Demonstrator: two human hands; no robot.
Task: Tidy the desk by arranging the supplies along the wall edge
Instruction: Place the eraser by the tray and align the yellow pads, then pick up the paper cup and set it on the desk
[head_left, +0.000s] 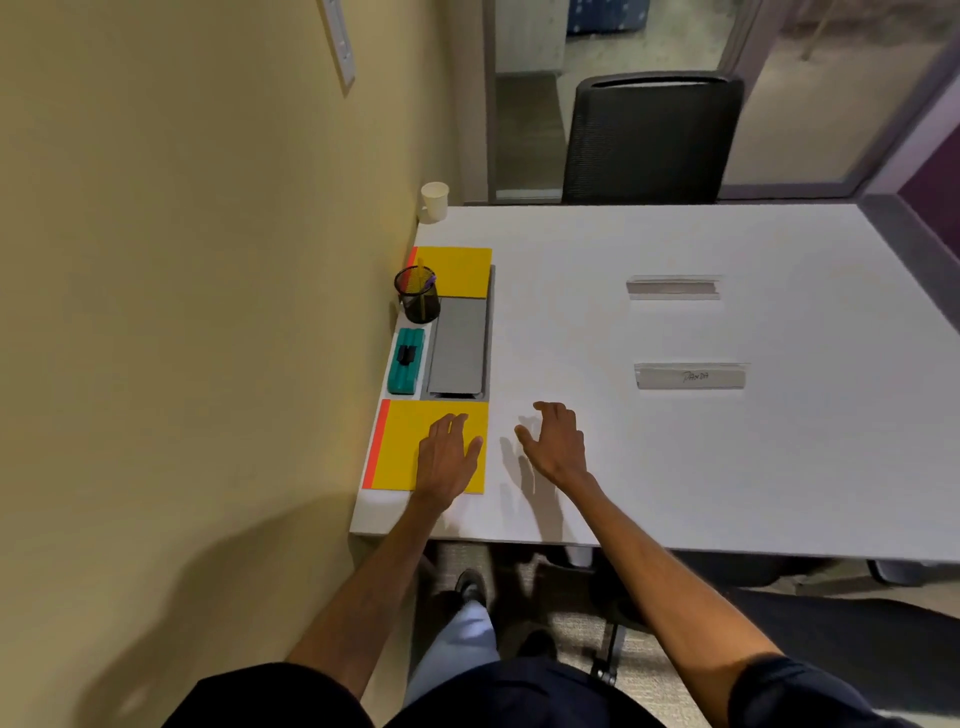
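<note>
Left hand (449, 457): lies flat on the near notebook, fingers straight and pressing down, gripping nothing.
Right hand (556, 447): hovers just above the bare bench (675, 467) beside the notebook, fingers loosely bent, holding nothing.
Near notebook (400, 447): a flat yellow square with an orange strip along its spine. The spine runs along the wall (208, 260) side, close to the bench's front corner. The cover looks smooth and matte.
Step in hand: most likely squaring this notebook against the wall edge, the last piece in the row.
Next move: a small flat-palm push to bring the spine parallel with the wall and the far edge up to the items beyond. A smooth cover on a smooth top should slide easily, so light pressure is enough.
Eraser (407, 361): a teal, rounded block with a black piece on top, lying just beyond the notebook beside the wall.
Grey panel (460, 348): a long, dull rectangle to the right of the eraser. I cannot tell whether it is a tray or set into the bench.
Pen cup (417, 296): black wire mesh, round and upright, with pens inside.
Far notebook (457, 270): a matching yellow square that overlaps the panel's far end.
Paper cup (435, 201): white, upright in the far corner.
Labels (690, 376): two pale strips lying well apart from the row, out on the open bench.
</note>
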